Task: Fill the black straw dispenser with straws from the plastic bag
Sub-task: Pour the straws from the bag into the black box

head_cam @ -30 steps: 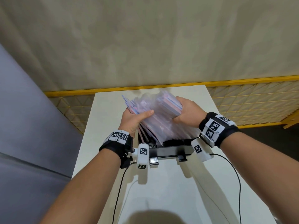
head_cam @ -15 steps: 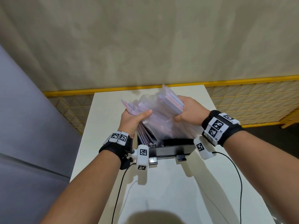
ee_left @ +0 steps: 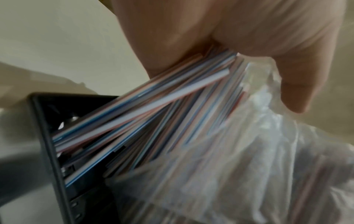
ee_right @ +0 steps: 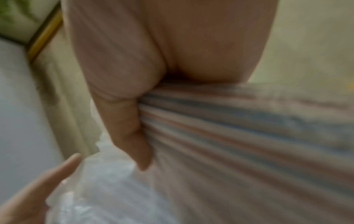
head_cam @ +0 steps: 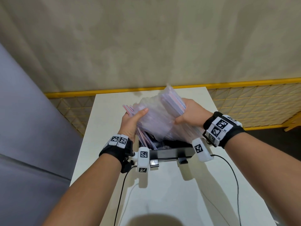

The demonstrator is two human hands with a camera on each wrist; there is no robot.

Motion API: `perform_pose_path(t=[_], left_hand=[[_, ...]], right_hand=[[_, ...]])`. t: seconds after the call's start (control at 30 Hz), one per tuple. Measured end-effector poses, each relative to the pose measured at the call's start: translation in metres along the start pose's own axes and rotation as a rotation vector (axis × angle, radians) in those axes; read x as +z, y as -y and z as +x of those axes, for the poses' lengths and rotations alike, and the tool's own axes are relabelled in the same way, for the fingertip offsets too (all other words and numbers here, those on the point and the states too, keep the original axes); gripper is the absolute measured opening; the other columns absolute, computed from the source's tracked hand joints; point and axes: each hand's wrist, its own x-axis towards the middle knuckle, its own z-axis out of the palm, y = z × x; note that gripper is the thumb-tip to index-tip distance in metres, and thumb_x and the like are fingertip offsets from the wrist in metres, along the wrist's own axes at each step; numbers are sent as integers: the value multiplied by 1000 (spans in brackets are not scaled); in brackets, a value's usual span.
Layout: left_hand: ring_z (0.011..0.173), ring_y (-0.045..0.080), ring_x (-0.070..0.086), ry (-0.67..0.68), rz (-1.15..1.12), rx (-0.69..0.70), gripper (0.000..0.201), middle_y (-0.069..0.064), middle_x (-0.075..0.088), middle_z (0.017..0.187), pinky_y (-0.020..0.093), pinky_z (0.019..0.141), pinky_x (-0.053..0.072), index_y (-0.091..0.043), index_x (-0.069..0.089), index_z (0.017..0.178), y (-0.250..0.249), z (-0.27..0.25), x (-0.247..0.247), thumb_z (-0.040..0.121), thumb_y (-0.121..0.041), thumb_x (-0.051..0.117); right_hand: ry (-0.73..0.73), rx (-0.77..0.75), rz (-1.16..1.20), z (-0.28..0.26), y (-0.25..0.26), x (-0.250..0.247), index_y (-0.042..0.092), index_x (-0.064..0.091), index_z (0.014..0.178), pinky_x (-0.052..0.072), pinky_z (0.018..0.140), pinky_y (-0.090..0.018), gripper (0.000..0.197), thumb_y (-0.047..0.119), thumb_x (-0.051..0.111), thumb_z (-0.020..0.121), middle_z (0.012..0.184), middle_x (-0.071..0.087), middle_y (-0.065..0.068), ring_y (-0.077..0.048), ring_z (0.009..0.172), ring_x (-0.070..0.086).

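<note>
Fingers (head_cam: 143,111) of the left hand (head_cam: 132,123) curl around the loose ends of the straws (ee_left: 153,109) and a fold of the plastic bag (head_cam: 156,118), while the right hand (head_cam: 190,115) clamps the far, still-wrapped bundle from the other side, thumb pressed into the film. Both hands hold the bag tilted above the black dispenser (head_cam: 169,152), which stands open on the white desk (head_cam: 171,185) just in front of the wrists. The slant seems chosen so that the straws slide mouth-first downward: in the left wrist view their lower ends already reach inside the dispenser's rim, fanned and crossing rather than lying flat. The left grip likely steers that stream and keeps it from spilling over the side; the right one lifts the closed end to feed it. How many straws remain in the bag is hard to tell through the crumpled, blurred plastic. The fill looks partway done, with the straws yet to settle level.
</note>
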Motion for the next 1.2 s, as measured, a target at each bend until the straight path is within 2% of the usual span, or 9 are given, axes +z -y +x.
perform_pose_path(t=[0.17, 0.23, 0.3, 0.4, 0.53, 0.83, 0.93, 1.03, 1.2], left_hand=[[103, 34, 74, -43, -71, -10, 54, 21, 74, 115, 42, 89, 59, 4, 66, 125, -2, -1, 4, 81, -23, 82], [104, 34, 72, -43, -126, -53, 60, 20, 73, 115, 46, 94, 57, 0, 67, 126, -4, -2, 5, 77, -33, 82], [106, 35, 70, -18, -213, -98, 52, 20, 72, 117, 52, 102, 54, -5, 70, 121, -6, -4, 6, 86, -43, 74], [115, 39, 67, -51, -312, -152, 64, 24, 67, 130, 48, 98, 53, -1, 61, 135, -5, -4, 4, 98, -53, 54], [123, 42, 64, -61, -349, -199, 72, 25, 66, 132, 53, 101, 50, -4, 55, 138, -3, 0, 2, 96, -61, 53], [105, 37, 68, -75, -342, -212, 63, 20, 70, 117, 52, 97, 51, -8, 63, 120, -1, 2, 0, 95, -65, 51], [116, 41, 66, -91, -335, -213, 67, 22, 69, 126, 57, 105, 47, -6, 63, 126, -2, 0, -2, 96, -65, 49], [120, 42, 64, -95, -337, -217, 72, 22, 68, 128, 54, 101, 48, -5, 60, 134, -3, -4, -2, 97, -66, 46], [121, 41, 64, -106, -287, -177, 72, 22, 66, 132, 52, 101, 51, -3, 57, 136, -5, -4, -5, 100, -64, 41]], right_hand=[[4, 22, -14, 0, 2, 3, 14, 59, 98, 45, 65, -29, 43, 9, 86, 66, 94, 61, -5, -21, 83, 58], [39, 40, -37, -1, 1, 2, 16, 58, 96, 45, 64, -29, 41, 9, 85, 66, 92, 60, -3, -21, 83, 58], [30, 70, 29, -4, 2, 1, 16, 57, 91, 47, 65, -30, 37, 7, 84, 68, 90, 59, -4, -21, 82, 59], [34, 91, -56, -7, 1, 1, 15, 58, 91, 43, 60, -27, 35, 10, 83, 68, 87, 60, -3, -22, 79, 58], [14, 114, 26, -11, -1, 0, 11, 60, 95, 46, 64, -30, 37, 10, 84, 67, 89, 61, -6, -25, 82, 60], [-14, 103, 30, -14, 1, 0, 14, 56, 91, 43, 60, -28, 36, 8, 84, 69, 85, 57, -2, -20, 78, 57], [-27, 97, 44, -15, 2, 1, 14, 56, 92, 43, 60, -27, 37, 7, 83, 69, 85, 57, -2, -20, 77, 57], [-44, 90, 33, -14, 0, 3, 15, 56, 91, 42, 59, -27, 36, 6, 83, 69, 85, 57, -2, -18, 76, 56], [-24, 68, -103, -12, 2, 2, 9, 60, 101, 47, 65, -31, 42, 10, 83, 66, 94, 63, -8, -25, 83, 59]])
